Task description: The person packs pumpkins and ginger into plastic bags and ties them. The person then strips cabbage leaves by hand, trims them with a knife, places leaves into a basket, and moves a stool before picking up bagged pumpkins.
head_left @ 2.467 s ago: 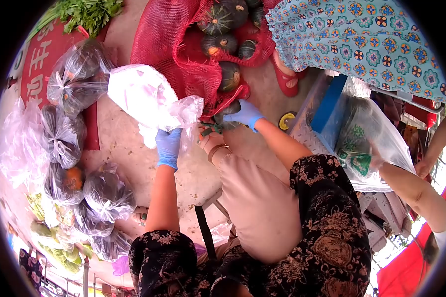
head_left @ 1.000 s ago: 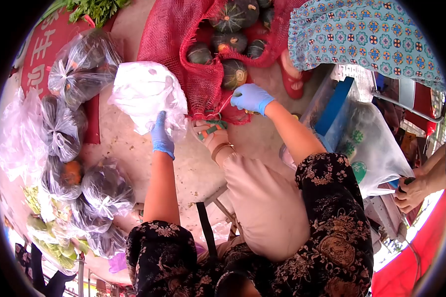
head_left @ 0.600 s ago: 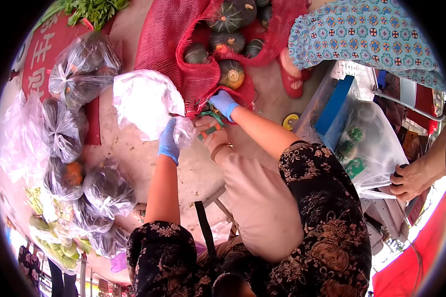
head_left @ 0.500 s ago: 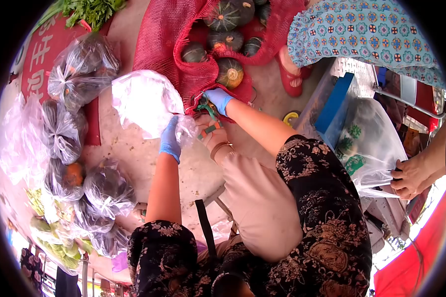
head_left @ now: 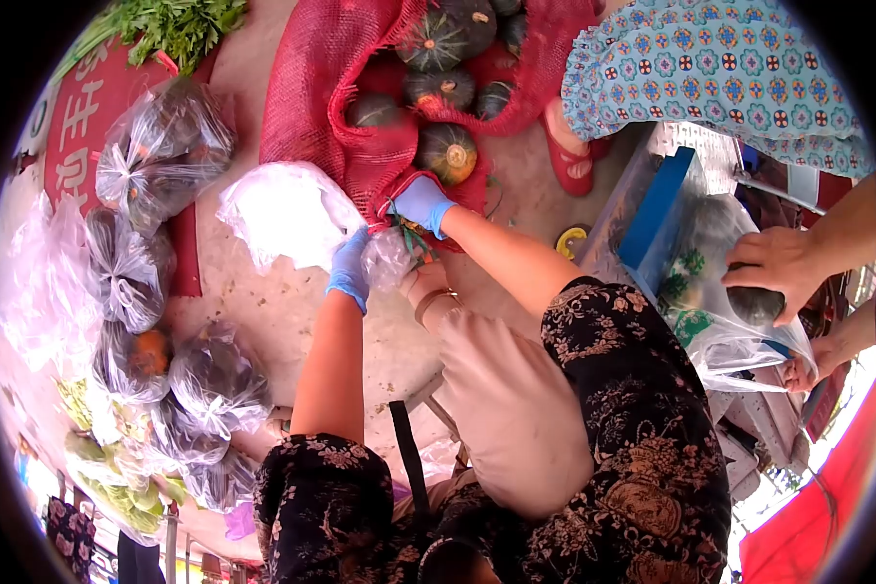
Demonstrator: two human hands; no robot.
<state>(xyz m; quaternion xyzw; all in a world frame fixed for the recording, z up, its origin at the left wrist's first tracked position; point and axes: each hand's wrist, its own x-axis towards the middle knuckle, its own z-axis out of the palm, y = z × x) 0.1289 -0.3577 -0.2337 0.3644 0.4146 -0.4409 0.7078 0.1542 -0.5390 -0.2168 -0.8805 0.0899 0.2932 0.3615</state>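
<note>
My left hand (head_left: 349,271), in a blue glove, is closed on the gathered edge of a white plastic bag (head_left: 287,212). Beside it my right hand (head_left: 421,205), also gloved, reaches into the lower end of a red mesh sack (head_left: 302,97), just above my sandalled foot. Its fingertips are hidden by the mesh, and what they hold cannot be made out. Several dark green pumpkins show in the sack's opening; the nearest pumpkin (head_left: 447,154), with an orange patch, lies right above my right hand.
Knotted bags of pumpkins (head_left: 216,378) line the left, with leafy greens (head_left: 178,31) at the top left. On the right, another person's hand (head_left: 779,268) holds a pumpkin over a clear bag (head_left: 715,341), near a blue-edged box (head_left: 657,209). A person in a patterned skirt (head_left: 720,83) stands top right.
My right hand has moved left and down to the sack's end, and my left hand has shifted right towards it. The other person's hand now has a pumpkin at the clear bag.
</note>
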